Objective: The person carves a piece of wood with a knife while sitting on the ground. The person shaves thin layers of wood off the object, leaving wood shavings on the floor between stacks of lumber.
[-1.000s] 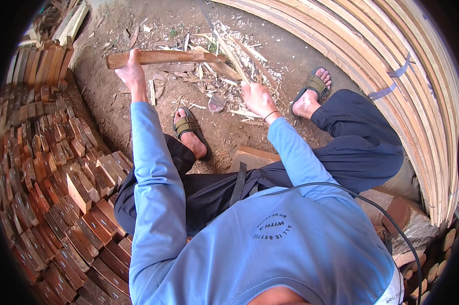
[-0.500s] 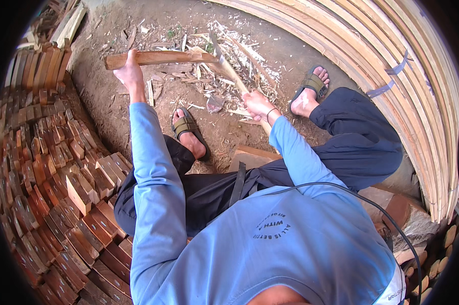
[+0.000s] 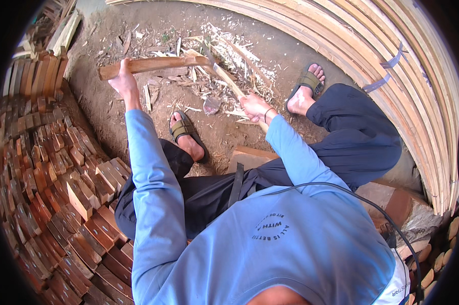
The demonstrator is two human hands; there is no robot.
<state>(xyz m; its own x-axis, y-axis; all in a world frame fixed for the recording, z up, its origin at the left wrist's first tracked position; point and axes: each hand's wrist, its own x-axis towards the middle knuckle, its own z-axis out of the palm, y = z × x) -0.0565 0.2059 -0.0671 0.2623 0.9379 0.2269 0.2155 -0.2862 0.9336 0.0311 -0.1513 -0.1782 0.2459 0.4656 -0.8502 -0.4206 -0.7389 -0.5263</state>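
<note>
My left hand [image 3: 124,84] is wrapped round the left end of a brown wooden piece [image 3: 161,63], which lies nearly level over the ground. My right hand [image 3: 256,107] grips the pale wooden handle of an adze [image 3: 228,80]. Its dark metal blade is at the right end of the wooden piece; whether the two touch I cannot tell. Beneath them, wood chips and shavings [image 3: 239,53] litter the dirt.
Cut wooden blocks [image 3: 62,203] are stacked in rows along my left. Long pale planks [image 3: 412,101], tied with a purple strip, curve along the right. My sandalled feet [image 3: 189,140] rest on the dirt, either side of the chips. A black cable [image 3: 361,195] crosses my shirt.
The wooden piece and my left hand have shifted slightly left and down in the picture. The adze has moved slightly left too, its blade still by the piece's right end.
</note>
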